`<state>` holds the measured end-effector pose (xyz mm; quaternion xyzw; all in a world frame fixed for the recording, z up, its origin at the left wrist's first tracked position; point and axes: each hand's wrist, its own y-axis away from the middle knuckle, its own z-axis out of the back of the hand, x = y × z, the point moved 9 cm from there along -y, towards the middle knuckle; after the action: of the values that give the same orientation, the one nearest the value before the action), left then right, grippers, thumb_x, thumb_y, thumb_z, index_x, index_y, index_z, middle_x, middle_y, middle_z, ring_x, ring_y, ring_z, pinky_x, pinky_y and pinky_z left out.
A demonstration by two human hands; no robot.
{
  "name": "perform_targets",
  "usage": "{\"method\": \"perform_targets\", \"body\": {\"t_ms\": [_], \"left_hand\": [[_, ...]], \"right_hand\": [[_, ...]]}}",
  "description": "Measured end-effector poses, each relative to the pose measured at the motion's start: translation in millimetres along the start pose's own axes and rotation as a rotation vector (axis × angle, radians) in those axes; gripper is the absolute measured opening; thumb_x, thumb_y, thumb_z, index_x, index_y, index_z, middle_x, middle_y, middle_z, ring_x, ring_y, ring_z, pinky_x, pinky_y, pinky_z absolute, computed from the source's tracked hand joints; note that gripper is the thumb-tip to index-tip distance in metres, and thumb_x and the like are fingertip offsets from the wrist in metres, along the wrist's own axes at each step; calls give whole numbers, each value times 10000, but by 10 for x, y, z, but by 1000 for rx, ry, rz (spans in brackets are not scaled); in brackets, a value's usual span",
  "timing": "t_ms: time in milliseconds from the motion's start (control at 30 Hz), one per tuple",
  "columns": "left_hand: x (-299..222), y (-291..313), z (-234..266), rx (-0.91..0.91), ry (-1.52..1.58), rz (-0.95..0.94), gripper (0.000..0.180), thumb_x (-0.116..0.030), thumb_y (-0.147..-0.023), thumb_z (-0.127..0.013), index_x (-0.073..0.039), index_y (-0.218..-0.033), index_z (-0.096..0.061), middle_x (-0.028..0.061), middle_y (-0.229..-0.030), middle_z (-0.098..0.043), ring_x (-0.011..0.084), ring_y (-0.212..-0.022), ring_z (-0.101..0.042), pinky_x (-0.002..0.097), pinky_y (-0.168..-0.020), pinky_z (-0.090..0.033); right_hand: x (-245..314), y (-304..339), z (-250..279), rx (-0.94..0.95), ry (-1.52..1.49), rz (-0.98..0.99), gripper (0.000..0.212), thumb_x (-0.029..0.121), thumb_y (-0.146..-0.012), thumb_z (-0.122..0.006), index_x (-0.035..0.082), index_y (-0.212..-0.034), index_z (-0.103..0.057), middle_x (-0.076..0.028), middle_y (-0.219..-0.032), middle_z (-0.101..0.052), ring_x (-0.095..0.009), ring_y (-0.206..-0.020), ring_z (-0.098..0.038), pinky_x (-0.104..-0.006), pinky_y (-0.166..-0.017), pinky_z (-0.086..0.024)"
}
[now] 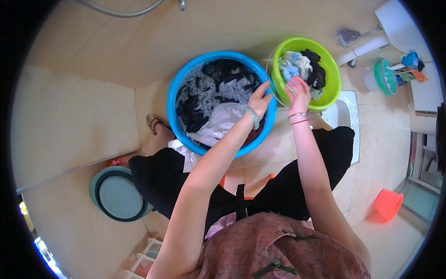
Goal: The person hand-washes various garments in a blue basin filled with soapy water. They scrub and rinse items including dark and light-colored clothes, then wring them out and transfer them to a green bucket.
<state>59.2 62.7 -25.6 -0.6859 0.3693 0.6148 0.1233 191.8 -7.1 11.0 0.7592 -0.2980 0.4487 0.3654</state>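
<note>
Tub (pixel 171 100) and bucket (pixel 331 87) stood close, seemingly for easy reach. The left hand (pixel 259 100) was spread, empty; the right hand (pixel 299 96) gripped what, I couldn't tell.

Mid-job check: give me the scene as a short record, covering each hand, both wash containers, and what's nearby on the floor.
Left hand: open, over the blue tub's right rim
Right hand: over the green bucket; grip unclear
Blue tub: dark cloth and white cloth in sudsy water
Green bucket: blue-and-white cloth, black cloth
Floor, left: grey-green basin
Floor, right: orange bucket
</note>
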Motion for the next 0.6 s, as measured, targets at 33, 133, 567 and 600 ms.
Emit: {"method": "perform_targets", "body": {"t_ms": [33, 133, 567, 600], "left_hand": [[-16, 56, 92, -68, -122, -28, 564, -126, -880, -604, -129, -1418, -432, 144, -1428, -453, 215, -1298, -427, 318, -1068, -329], [63, 180, 1097, -231, -514, -105, 571, -151, -838, -610, -138, -1388, -455, 205, -1402, -452, 345, -1307, -422, 373, -1070, -347], [728, 772, 2483, -396, -1298, 349, 703, -290, -851, -641, -303, -1465, -299, 100, -1569, -158, 269, -1439, -176, 601, -1095, -194], [778, 745, 2535, -370, -1330, 358, 657, -272, -852, -636, -291, -1440, -343, 113, -1518, -255, 276, -1392, -262, 577, -1073, -248]], "right_hand": [[-32, -9, 48, 1, 25, -12, 268, 177, -916, -570, 44, -1148, -597, -78, -1145, -618, -172, -963, -599, -292, -777, -521], [-702, 226, -786, 261, 241, -127, 292, 213, -889, -629, 76, -1147, -640, -59, -1127, -644, -151, -994, -598, -302, -794, -514], [-1899, 89, -1186, 761, 1601, 256, 712, 358, -791, -695, 286, -1425, -380, -94, -1537, -252, -356, -1330, -365, -498, -1057, -358], [-1932, 7, -1193, 760, 1574, 241, 708, 357, -792, -694, 284, -1423, -382, -96, -1532, -264, -355, -1327, -370, -495, -1051, -366]]}}
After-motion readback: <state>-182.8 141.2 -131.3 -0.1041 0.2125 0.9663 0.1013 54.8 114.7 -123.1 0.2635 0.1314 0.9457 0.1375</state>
